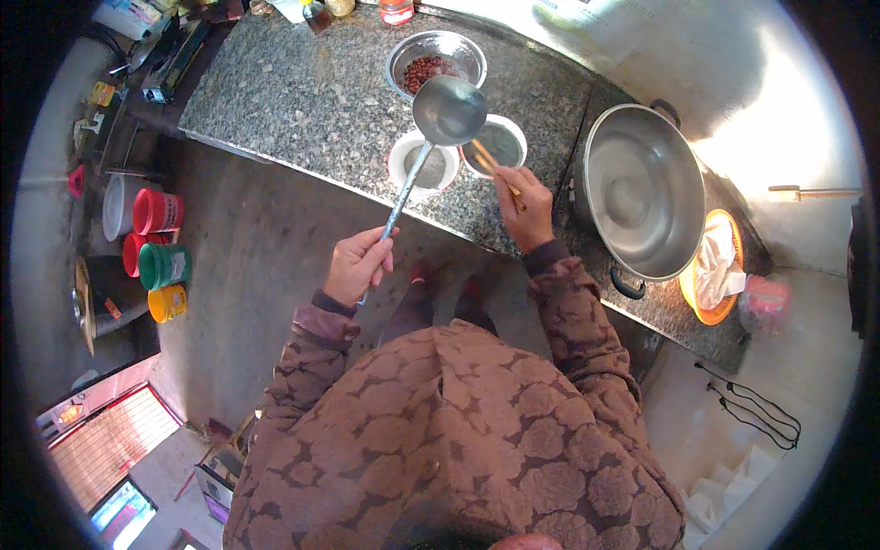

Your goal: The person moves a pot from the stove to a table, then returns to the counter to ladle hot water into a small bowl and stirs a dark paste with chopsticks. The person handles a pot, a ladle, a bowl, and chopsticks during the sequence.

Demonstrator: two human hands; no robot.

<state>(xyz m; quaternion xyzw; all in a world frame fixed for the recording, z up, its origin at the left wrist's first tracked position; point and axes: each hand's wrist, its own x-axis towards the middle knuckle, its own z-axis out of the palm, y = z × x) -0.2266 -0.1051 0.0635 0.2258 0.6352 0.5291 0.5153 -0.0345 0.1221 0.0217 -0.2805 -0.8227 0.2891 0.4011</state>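
My left hand grips the long handle of a metal ladle, whose bowl is raised over the granite counter and looks bare inside. In my right hand is a pair of wooden chopsticks, their tips hidden near the ladle's rim. Below them stands a white bowl with a dark greyish content that I cannot identify. Left of it, a second white bowl with a pale grey content is partly covered by the ladle handle. Behind both, a steel basin contains reddish beans or nuts.
At the right sits a large two-handled metal pot. Beyond it, an orange basket holds a white cloth. Jars and bottles, one a red-lidded jar, line the granite counter's back. Coloured buckets stand at far left.
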